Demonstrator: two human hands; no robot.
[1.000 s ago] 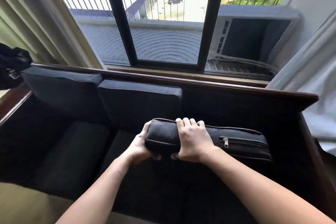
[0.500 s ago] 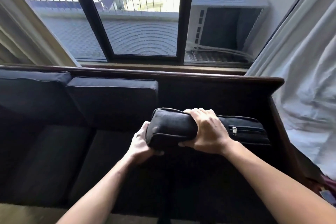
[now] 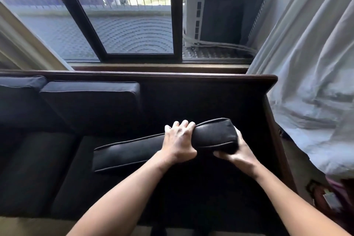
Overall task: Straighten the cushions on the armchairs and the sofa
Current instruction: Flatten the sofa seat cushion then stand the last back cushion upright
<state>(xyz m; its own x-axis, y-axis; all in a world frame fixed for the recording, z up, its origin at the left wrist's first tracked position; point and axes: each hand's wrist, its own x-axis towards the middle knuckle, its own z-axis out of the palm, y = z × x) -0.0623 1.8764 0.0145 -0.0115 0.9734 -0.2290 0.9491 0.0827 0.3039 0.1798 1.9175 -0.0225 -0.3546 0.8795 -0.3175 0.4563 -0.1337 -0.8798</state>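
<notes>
Gripping a dark back cushion (image 3: 153,151) at center frame, both hands hold it above the sofa's (image 3: 210,97) right-hand seat. Left hand (image 3: 179,142) drapes over its top edge, fingers (image 3: 180,125) curled onto it; right hand (image 3: 236,154) clamps its right end from below. Two back cushions (image 3: 90,101) stand upright at left.

Backlit window (image 3: 134,30), dim sofa (image 3: 201,101)

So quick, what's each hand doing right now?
Left hand: closed over the top of the dark cushion, holding it.
Right hand: gripping the same cushion's right end from below.
</notes>
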